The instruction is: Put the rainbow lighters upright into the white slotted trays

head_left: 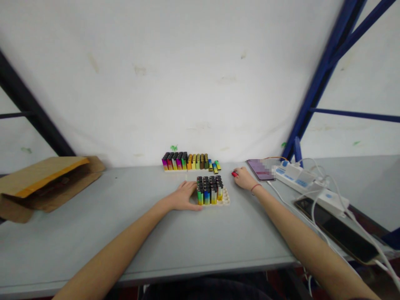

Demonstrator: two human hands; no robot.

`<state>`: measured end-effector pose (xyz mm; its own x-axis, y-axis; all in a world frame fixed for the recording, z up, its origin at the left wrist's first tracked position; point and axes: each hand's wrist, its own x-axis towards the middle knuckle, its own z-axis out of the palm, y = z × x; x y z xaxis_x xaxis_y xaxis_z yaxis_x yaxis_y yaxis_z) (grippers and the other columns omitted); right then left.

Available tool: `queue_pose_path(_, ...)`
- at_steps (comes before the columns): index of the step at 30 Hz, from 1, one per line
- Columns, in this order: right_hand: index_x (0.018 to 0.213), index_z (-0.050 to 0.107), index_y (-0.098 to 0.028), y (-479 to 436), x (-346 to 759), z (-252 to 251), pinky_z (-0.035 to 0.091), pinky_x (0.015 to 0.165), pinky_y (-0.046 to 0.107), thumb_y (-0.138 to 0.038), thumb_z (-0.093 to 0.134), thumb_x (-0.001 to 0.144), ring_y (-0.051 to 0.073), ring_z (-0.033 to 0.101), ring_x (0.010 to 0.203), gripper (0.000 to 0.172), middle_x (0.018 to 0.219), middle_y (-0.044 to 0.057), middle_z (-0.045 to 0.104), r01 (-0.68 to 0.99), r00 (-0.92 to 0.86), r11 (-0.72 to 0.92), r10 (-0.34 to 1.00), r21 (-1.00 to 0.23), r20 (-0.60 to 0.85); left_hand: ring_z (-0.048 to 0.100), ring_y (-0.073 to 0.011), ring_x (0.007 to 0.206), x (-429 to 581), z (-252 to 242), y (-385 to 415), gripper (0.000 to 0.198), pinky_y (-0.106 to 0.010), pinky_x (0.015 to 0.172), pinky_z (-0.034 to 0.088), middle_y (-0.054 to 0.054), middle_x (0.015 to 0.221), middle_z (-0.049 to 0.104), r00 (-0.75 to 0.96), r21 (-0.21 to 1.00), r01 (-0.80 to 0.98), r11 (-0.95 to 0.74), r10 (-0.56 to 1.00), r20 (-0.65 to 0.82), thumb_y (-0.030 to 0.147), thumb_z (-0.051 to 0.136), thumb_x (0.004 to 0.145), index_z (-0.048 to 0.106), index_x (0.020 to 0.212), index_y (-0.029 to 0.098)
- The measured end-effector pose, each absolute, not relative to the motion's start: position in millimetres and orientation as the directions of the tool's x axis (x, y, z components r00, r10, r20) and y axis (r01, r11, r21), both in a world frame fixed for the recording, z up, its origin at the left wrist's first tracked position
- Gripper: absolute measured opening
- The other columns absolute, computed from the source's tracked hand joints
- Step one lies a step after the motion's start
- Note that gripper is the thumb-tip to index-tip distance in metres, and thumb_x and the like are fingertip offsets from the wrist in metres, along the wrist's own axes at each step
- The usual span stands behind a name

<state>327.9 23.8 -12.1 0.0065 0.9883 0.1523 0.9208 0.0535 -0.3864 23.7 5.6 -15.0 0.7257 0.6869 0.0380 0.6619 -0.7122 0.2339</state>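
Observation:
My left hand (185,196) lies at the left side of a pale tray (226,199), its thumb and fingers spread against the edge. Upright lighters (206,195) with black tops fill most of that tray, and some holes show on its right side. To the right, my right hand (243,178) is closed on a small red object (234,173), perhaps a lighter, just above the table. Behind the tray stands a row of lighters (175,161) in several colours, with yellow and brown ones (198,161) beside them. A few blue and yellow lighters (215,167) lie at the row's right end.
On the grey table (150,241), an open brown paper bag (53,179) rests at the far left. At the right are a phone with a lit screen (260,170), a white power strip (312,187) with cables, and a dark phone (337,229). Blue shelf posts (315,91) rise behind.

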Motion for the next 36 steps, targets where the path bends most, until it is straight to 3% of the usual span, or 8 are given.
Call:
queue_pose_path(3, 0.114, 0.057, -0.007, 23.7, 328.9, -11.8, 0.042, 0.081, 0.026, -0.005, 0.053, 0.074, 0.022, 0.060, 0.095, 0.040, 0.104, 0.017, 0.066, 0.865, 0.016, 0.059, 0.989, -0.499, 0.145, 0.035, -0.0356, 0.131, 23.9, -14.2, 5.4, 0.091, -0.054, 0.113, 0.014, -0.019, 0.140, 0.042, 0.724, 0.232, 0.664, -0.711, 0.689, 0.037, 0.068, 0.062, 0.069, 0.035, 0.137, 0.013)
queue_pose_path(7, 0.098, 0.057, -0.014, 21.5, 324.3, -11.3, 0.044, 0.058, 0.024, -0.017, 0.047, 0.080, 0.016, 0.060, 0.063, 0.021, 0.076, 0.005, 0.065, 0.747, 0.019, 0.060, 0.994, -0.662, 0.111, 0.035, -0.0363, 0.132, 23.7, -14.0, 5.0, 0.091, -0.054, 0.113, 0.014, -0.019, 0.141, 0.041, 0.723, 0.242, 0.663, -0.709, 0.689, 0.038, 0.068, 0.062, 0.069, 0.036, 0.136, 0.013)
queue_pose_path(12, 0.093, 0.047, -0.021, 12.5, 312.2, -5.9, 0.022, 0.033, 0.019, -0.034, 0.044, 0.085, 0.007, 0.028, 0.033, 0.016, 0.053, -0.009, 0.040, 0.262, 0.037, -0.053, 0.998, -0.964, -0.044, 0.034, -0.0362, 0.133, 24.2, -13.9, 4.9, 0.092, -0.054, 0.113, 0.013, -0.019, 0.141, 0.041, 0.721, 0.247, 0.664, -0.706, 0.692, 0.036, 0.068, 0.063, 0.069, 0.036, 0.137, 0.012)
queue_pose_path(15, 0.089, 0.049, -0.020, 6.8, 306.6, -1.8, 0.017, 0.033, 0.018, -0.049, 0.043, 0.086, 0.005, 0.020, 0.034, 0.030, 0.049, -0.011, 0.026, 0.095, -0.051, -0.102, 0.993, -0.990, -0.107, 0.037, -0.0367, 0.131, 24.8, -12.6, 4.3, 0.090, -0.054, 0.113, 0.015, -0.019, 0.140, 0.043, 0.718, 0.248, 0.668, -0.702, 0.695, 0.037, 0.067, 0.064, 0.068, 0.038, 0.135, 0.013)
queue_pose_path(19, 0.084, 0.044, -0.023, 0.1, 300.4, 0.0, 0.031, 0.040, 0.017, -0.055, 0.057, 0.078, 0.007, 0.040, 0.045, 0.036, 0.058, -0.009, 0.042, -0.025, -0.124, 0.005, 0.992, -1.000, 0.008, 0.037, -0.0362, 0.130, 25.1, -11.0, 3.3, 0.089, -0.054, 0.113, 0.015, -0.019, 0.139, 0.043, 0.719, 0.244, 0.668, -0.703, 0.694, 0.031, 0.066, 0.064, 0.068, 0.038, 0.134, 0.013)
queue_pose_path(22, 0.085, 0.041, -0.024, -3.8, 295.0, 0.1, 0.034, 0.043, 0.017, -0.058, 0.062, 0.072, 0.008, 0.045, 0.050, 0.042, 0.060, -0.009, 0.048, -0.031, -0.139, 0.028, 0.990, -0.999, 0.032, 0.037, -0.0370, 0.131, 25.2, -10.9, 3.0, 0.088, -0.055, 0.113, 0.015, -0.019, 0.141, 0.042, 0.713, 0.248, 0.673, -0.697, 0.700, 0.034, 0.065, 0.065, 0.068, 0.039, 0.134, 0.013)
queue_pose_path(27, 0.071, 0.041, -0.021, -5.3, 286.3, 0.3, 0.023, 0.038, 0.018, -0.061, 0.058, 0.072, 0.005, 0.031, 0.039, 0.043, 0.050, -0.010, 0.037, -0.035, -0.098, 0.012, 0.995, -0.999, 0.015, 0.036, -0.0379, 0.131, 25.4, -11.5, 3.5, 0.089, -0.055, 0.113, 0.015, -0.019, 0.141, 0.041, 0.715, 0.252, 0.670, -0.698, 0.698, 0.033, 0.067, 0.064, 0.067, 0.040, 0.134, 0.013)
queue_pose_path(36, 0.055, 0.037, -0.022, -2.5, 283.3, -6.9, 0.020, 0.038, 0.022, -0.040, 0.046, 0.070, 0.007, 0.028, 0.039, 0.026, 0.045, -0.007, 0.033, 0.077, 0.118, 0.148, 0.981, -0.986, 0.156, 0.035, -0.0366, 0.132, 24.9, -10.7, 3.0, 0.091, -0.053, 0.113, 0.014, -0.019, 0.142, 0.041, 0.713, 0.247, 0.674, -0.696, 0.700, 0.028, 0.068, 0.064, 0.068, 0.037, 0.136, 0.013)
